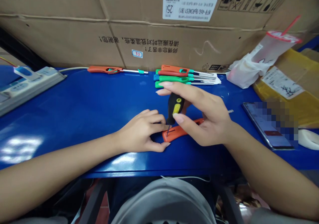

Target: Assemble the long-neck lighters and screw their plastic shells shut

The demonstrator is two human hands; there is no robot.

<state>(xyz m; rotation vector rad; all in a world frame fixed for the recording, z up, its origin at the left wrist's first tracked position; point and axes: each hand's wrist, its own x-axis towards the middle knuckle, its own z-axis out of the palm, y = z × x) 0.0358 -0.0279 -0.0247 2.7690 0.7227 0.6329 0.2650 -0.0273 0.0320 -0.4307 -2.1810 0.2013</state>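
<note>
An orange long-neck lighter (171, 134) lies on the blue table in front of me, its metal tip poking out to the right beyond my wrist. My left hand (143, 131) pinches the lighter's left end between thumb and fingers. In my right hand (206, 114) is a short screwdriver (176, 106) with a black and yellow handle. It stands nearly upright, slightly tilted, its thin shaft reaching down to the lighter's handle near the left end. The right hand's palm and fingers cover the lighter's middle part.
Several orange and green lighters (185, 73) lie stacked at the back, with one orange lighter (104, 70) to their left. A large cardboard box (139, 38) stands behind. At left is a power strip (32, 84); at right are a phone (266, 127), a bagged cup (259, 61) and a yellow package (306, 94).
</note>
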